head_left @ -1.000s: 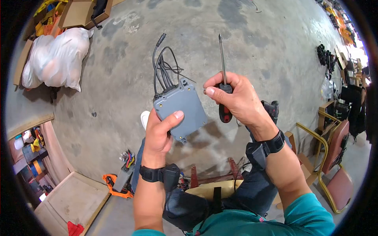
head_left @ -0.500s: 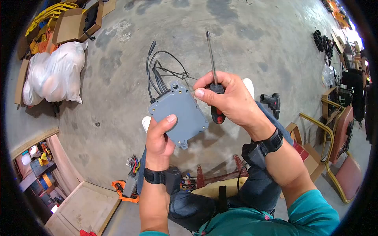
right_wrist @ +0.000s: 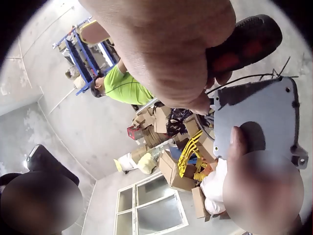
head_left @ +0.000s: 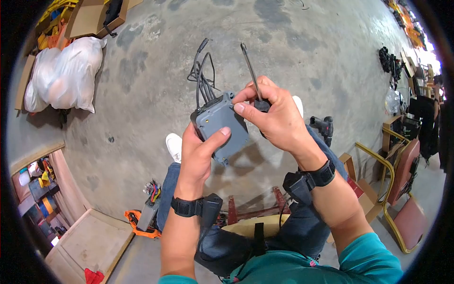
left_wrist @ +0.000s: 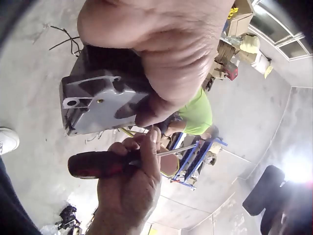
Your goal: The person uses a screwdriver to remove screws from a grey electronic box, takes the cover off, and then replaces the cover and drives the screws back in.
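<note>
My left hand [head_left: 197, 150] grips a grey box [head_left: 227, 127] by its side, the thumb lying on the flat face. Black cables [head_left: 204, 87] come out of the box's far edge. My right hand [head_left: 283, 116] holds a screwdriver [head_left: 250, 68] by its black and red handle [left_wrist: 98, 165], its shaft pointing away from me. The right thumb and forefinger meet at the box's upper right corner; whether they pinch a small part there is hard to tell. In the right wrist view the box [right_wrist: 259, 112] shows its flat face beside the screwdriver handle [right_wrist: 244, 46].
White plastic bags [head_left: 68, 75] and an open carton [head_left: 90, 19] lie at the far left. A cordless drill [head_left: 322, 128] stands right of my leg, near a chair [head_left: 407, 165]. An orange tool [head_left: 142, 225] lies at left. A person in green [left_wrist: 196, 115] appears in both wrist views.
The right thumb and forefinger have come in to the box's upper right corner. The box has tilted, its cables have swung, and the screwdriver now leans further left.
</note>
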Demonstrator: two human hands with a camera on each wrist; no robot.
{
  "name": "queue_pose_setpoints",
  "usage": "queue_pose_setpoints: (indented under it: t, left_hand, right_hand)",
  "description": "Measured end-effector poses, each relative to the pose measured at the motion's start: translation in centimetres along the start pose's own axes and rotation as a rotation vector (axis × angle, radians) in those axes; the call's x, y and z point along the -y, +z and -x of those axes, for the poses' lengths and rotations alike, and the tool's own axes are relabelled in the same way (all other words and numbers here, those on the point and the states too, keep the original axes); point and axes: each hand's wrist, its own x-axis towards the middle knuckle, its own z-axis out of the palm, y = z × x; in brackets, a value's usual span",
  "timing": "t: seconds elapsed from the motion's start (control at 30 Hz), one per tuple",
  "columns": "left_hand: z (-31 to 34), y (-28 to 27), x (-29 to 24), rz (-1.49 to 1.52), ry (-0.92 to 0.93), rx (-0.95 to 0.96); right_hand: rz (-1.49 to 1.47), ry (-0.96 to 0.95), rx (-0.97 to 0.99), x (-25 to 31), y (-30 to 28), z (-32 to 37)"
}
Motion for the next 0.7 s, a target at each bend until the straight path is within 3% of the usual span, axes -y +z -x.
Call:
queue_pose_setpoints:
  t: [0.13, 0.7]
  left_hand:
    - [0.26, 0.06, -0.05, -0.070, 0.019, -0.046]
    - [0.31, -0.26, -0.20, -0.323, 0.072, -0.056]
  right_hand:
    - [0.169, -0.057, -0.022, 0.24, 0.19, -0.01]
    - [0.268, -0.127, -0.012, 0.26, 0.55, -0.07]
